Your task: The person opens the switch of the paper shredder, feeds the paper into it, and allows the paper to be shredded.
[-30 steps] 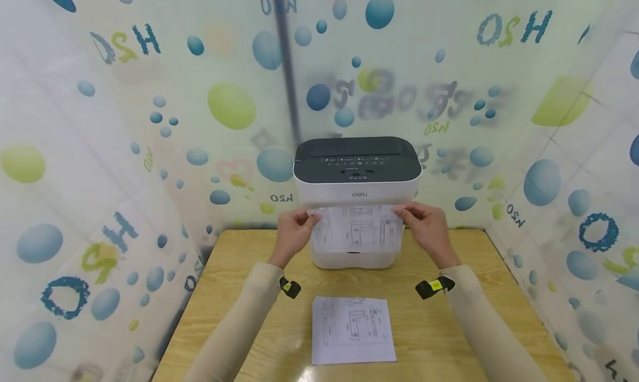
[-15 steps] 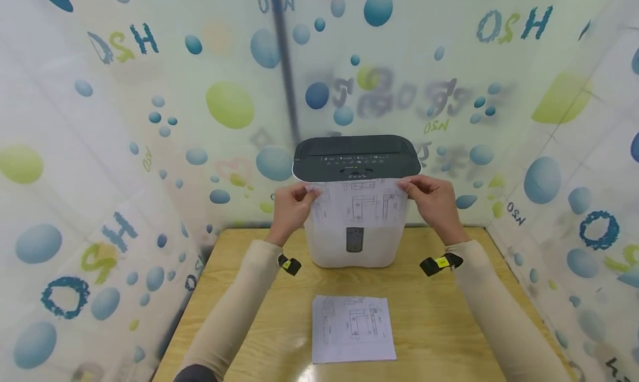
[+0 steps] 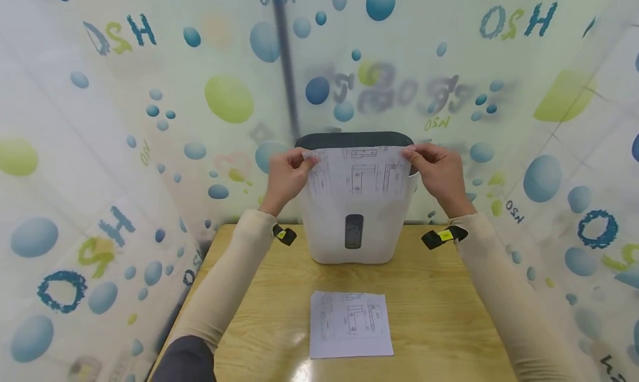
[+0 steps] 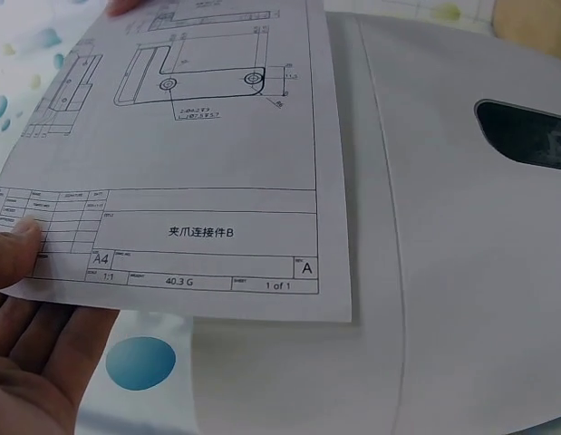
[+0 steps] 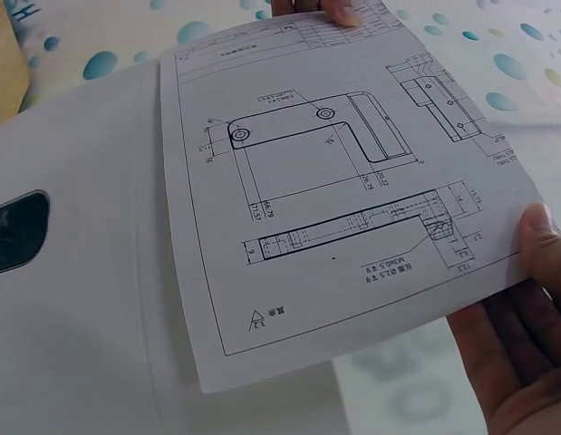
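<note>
Between both hands hangs a sheet of paper (image 3: 356, 174) printed with a technical drawing. My left hand (image 3: 288, 177) pinches its upper left corner, thumb on the printed side. The opposite upper corner is pinched by my right hand (image 3: 439, 174). Behind the sheet stands a white paper shredder (image 3: 324, 232) with a dark top (image 3: 354, 139), and the sheet covers much of the top and the upper front. Close up in the left wrist view, the sheet (image 4: 217, 163) shows a title block beside the left thumb. In the right wrist view, the right thumb presses the sheet's edge (image 5: 289, 317).
A stack of similar printed sheets (image 3: 351, 332) lies on the wooden table (image 3: 424, 304) in front of the shredder. A patterned curtain (image 3: 229, 149) surrounds the table's back and sides, close behind the shredder. A dark window (image 3: 354, 231) marks the shredder's front.
Both hands have raised the sheet from the shredder's lower front to the level of its dark top. The front window has come into view below it. The stack stays on the table.
</note>
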Available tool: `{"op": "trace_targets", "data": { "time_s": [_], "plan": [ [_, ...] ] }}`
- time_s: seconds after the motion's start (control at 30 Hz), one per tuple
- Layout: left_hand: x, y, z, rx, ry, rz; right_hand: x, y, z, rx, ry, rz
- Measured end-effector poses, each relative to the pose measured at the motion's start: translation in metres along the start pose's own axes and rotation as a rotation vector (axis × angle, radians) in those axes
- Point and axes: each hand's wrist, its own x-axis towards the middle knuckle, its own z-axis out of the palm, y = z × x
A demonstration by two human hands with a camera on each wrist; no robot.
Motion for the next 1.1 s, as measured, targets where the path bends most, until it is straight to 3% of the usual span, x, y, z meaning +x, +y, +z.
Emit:
{"op": "trace_targets", "data": {
  "time_s": [0.3, 0.6, 1.1],
  "plan": [
    [0.026, 0.015, -0.011, 0.007, 0.000, -0.015, 0.022, -0.019, -0.004, 0.021, 0.002, -0.011],
    [0.055, 0.027, -0.020, -0.009, 0.016, 0.037, 0.046, -0.038, -0.004, 0.086, 0.019, 0.009],
    [0.095, 0.027, -0.021, 0.027, -0.003, 0.047, 0.086, -0.040, -0.004, 0.077, 0.024, 0.033]
  ]
}}
